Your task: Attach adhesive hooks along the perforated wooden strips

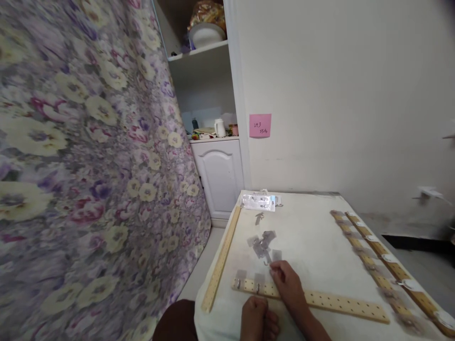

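A pale wooden strip [337, 305] with rows of holes lies across the near part of the white table [309, 227]. My right hand [287, 284] rests on it, fingers curled at its far edge beside a small clear hook pad [276, 255]. Two clear hooks [241, 277] sit on the strip's left end. My left hand [258, 317] is at the table's near edge, closed in a loose fist with its contents hidden. A pile of clear hooks [263, 244] lies just beyond my right hand.
A second strip [222, 260] runs along the table's left edge and two more [377, 274] along the right, bearing hooks. A clear packet [258, 202] lies at the far edge. A floral curtain [88, 166] hangs left, with a white cabinet [218, 175] and a pink note [260, 125] behind.
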### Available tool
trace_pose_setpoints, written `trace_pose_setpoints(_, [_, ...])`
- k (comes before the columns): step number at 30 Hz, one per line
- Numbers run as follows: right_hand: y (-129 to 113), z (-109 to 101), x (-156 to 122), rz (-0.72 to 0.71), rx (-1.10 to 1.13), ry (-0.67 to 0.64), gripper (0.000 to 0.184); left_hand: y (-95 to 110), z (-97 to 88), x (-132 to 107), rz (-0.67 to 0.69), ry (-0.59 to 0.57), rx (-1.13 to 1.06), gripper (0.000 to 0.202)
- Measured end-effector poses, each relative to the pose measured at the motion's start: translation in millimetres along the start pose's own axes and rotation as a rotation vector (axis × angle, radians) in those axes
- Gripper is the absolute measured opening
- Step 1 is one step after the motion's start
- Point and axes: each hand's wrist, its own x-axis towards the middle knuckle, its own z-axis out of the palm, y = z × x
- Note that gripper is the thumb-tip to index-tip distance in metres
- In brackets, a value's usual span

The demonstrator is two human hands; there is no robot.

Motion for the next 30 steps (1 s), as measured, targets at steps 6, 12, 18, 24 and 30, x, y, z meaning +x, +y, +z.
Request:
trace_pose_setpoints(6, [28.6, -32.9, 24.0, 0.157, 0.046, 0.087, 0.021, -1.3, 1.8, 8.5, -0.001, 0.002, 0.03, 0.023])
trace_pose_setpoints(12, [33.4, -19.6, 45.2, 0.162, 0.059, 0.067, 0.027, -4.1, -0.9, 10.7, -0.022, -0.014, 0.028, 0.027])
trace_pose_setpoints(18, [27.7, -17.5, 44.3, 0.165, 0.111, 0.052, 0.025, -3.4, -1.0, 5.7, -0.02, -0.03, 0.0, 0.031])
trace_pose_setpoints(24, [17.9, -35.9, 24.0, 0.325, 0.479, -0.027, 0.029, -7.3, -2.4, -0.1, 0.07, -0.061, 0.09, 0.029])
trace_pose_setpoints(30, [5.7, -50.1, 0.4, 0.419, 0.754, -0.236, 0.029, -2.5, 12.1, -17.1, 0.12, -0.203, 0.024, 0.035])
